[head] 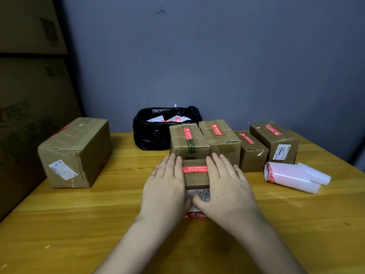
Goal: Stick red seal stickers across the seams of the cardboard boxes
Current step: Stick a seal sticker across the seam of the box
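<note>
A small cardboard box (196, 179) stands in the middle of the wooden table (79, 214), with a red seal sticker (195, 169) across its top. My left hand (166, 186) lies flat against the box's left side, fingers straight. My right hand (227, 186) lies flat against its right side, and its thumb crosses the white label on the box's near face. Behind it stand several sealed boxes, each with a red sticker on top: one (188, 141), one (221, 139), one (251, 153) and one (276, 141).
A large cardboard box (77, 153) sits at the left. A black plastic bag (158, 131) with white backing papers is at the back. A curled roll of sticker backing (292, 177) lies at the right. Big cartons stand against the left wall.
</note>
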{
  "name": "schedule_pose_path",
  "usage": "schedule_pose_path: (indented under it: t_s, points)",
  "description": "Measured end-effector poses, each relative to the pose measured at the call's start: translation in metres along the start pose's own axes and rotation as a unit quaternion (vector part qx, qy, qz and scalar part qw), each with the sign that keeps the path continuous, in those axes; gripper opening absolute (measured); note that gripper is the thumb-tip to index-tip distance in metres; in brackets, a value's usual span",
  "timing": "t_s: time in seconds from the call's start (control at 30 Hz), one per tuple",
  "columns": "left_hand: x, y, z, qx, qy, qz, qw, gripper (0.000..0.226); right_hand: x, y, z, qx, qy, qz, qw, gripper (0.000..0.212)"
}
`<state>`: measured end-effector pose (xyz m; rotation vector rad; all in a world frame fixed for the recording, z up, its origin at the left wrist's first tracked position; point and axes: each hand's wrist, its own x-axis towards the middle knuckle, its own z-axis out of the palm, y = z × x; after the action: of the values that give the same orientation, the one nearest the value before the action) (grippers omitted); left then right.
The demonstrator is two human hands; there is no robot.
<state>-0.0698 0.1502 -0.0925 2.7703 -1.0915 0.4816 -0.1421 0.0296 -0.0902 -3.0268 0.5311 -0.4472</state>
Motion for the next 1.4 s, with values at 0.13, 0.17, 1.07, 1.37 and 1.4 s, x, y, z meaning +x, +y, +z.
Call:
schedule_pose_path:
  t_s: [0.13,0.17,1.07,1.37,1.4]
  points:
    - [0.002,-0.005,-0.002,0.014,-0.006,-0.016,1.0,0.093,-0.001,0.007,-0.003,0.009,-0.004,0.0,1.0,0.098]
    - [0.002,-0.006,-0.002,0.02,-0.013,-0.013,1.0,0.093,-0.001,0.009,-0.003,0.012,-0.006,0.0,1.0,0.096]
    - [-0.001,-0.045,0.007,-0.225,-0.065,0.014,0.972,0.084,-0.002,0.03,0.008,0.146,0.036,-0.021,0.988,0.082]
    - [-0.009,-0.051,0.014,-0.597,0.026,-0.049,0.8,0.072,0.004,0.039,0.011,0.422,0.089,0.017,0.902,0.07]
    - [-0.006,-0.05,0.011,-0.62,0.054,-0.074,0.779,0.069,0.005,0.037,0.009,0.455,0.107,0.028,0.884,0.068]
